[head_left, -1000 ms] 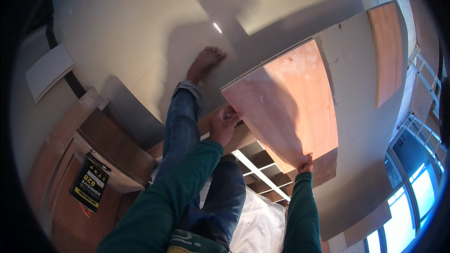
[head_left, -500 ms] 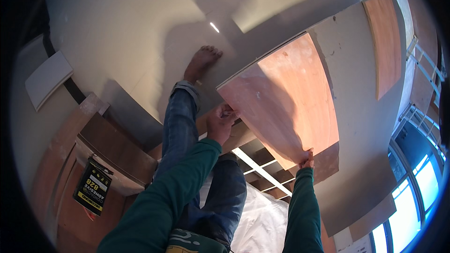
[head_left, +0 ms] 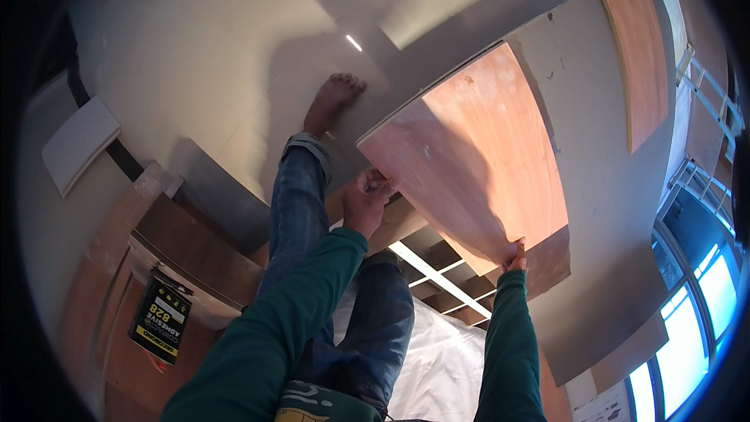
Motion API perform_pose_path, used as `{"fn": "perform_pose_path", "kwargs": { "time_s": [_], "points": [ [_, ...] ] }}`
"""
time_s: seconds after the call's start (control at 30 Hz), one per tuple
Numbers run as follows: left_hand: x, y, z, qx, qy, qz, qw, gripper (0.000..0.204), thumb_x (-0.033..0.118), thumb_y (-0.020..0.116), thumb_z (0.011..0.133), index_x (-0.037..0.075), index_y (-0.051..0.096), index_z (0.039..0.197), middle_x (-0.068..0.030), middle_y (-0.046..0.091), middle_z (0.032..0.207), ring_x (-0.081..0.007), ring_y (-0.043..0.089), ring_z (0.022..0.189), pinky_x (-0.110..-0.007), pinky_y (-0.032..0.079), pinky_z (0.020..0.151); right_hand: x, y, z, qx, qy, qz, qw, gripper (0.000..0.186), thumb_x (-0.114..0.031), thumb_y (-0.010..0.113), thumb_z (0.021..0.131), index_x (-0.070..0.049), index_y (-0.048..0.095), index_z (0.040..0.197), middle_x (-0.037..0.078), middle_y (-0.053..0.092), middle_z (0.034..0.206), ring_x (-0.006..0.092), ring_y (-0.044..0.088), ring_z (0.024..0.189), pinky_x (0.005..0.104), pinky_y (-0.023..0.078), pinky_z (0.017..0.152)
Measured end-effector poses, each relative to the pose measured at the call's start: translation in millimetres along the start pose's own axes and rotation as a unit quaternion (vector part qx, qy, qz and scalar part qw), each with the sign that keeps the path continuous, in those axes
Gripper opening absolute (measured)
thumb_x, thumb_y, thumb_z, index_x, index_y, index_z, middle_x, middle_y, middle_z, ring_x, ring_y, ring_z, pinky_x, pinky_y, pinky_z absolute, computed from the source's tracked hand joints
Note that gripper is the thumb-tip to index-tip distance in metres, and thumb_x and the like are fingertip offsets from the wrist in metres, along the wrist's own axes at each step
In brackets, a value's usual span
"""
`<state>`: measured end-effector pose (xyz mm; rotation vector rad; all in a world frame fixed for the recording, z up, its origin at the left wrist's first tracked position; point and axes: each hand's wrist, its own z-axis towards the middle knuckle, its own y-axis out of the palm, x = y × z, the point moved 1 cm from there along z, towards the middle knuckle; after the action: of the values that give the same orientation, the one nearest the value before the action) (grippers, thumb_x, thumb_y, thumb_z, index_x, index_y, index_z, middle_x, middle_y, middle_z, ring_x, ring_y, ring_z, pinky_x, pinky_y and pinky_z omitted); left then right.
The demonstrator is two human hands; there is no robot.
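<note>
A thin reddish plywood sheet (head_left: 476, 152) lies over a larger grey board (head_left: 578, 125), its near part jutting past the board's edge. My left hand (head_left: 366, 203) pinches the sheet's near left edge, close to its left corner, with curled fingers. At the near right corner my right hand (head_left: 516, 258) grips the sheet, thumb on top and the other fingers hidden below. Shadow falls across the sheet's left part, while strong light covers the right.
My bare foot (head_left: 334, 101) rests on the pale surface beyond. A black and yellow container (head_left: 160, 316) stands at the lower left beside brown wooden panels (head_left: 195, 246). Another plywood strip (head_left: 637, 62) lies far right, near windows (head_left: 676, 344). Below the sheet is a slatted frame (head_left: 437, 273).
The view has shifted slightly, with the boards a little higher in the picture. Both hands keep their hold on the plywood sheet, which stays about where it was on the grey board.
</note>
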<state>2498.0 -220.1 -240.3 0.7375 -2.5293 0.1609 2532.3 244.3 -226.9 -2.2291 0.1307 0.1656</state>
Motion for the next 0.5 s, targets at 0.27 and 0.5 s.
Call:
{"fn": "perform_pose_path", "kwargs": {
  "time_s": [0.27, 0.5],
  "points": [
    [8, -2, -3, -0.033, -0.024, 0.023, 0.999, 0.038, 0.024, 0.075, 0.085, 0.001, 0.059, 0.111, -0.0059, 0.065, 0.101, -0.0129, 0.063, 0.089, -0.027, 0.052, 0.072, 6, -3, 14, 0.021, 0.027, 0.029, 0.999, 0.080, -0.068, 0.074, 0.066, -0.012, 0.061, 0.122, 0.003, 0.061, 0.112, 0.0189, 0.059, 0.090, 0.0390, 0.046, 0.074],
    [13, -22, -8, -0.055, -0.050, 0.098, 0.992, 0.039, 0.028, 0.072, 0.084, 0.002, 0.059, 0.111, -0.0077, 0.066, 0.099, -0.0152, 0.064, 0.084, -0.030, 0.053, 0.072, 12, -3, 36, -0.088, 0.016, 0.083, 0.993, 0.052, -0.061, 0.069, 0.072, -0.019, 0.064, 0.104, -0.002, 0.064, 0.097, 0.0133, 0.055, 0.078, 0.0328, 0.040, 0.060]
  ]
}}
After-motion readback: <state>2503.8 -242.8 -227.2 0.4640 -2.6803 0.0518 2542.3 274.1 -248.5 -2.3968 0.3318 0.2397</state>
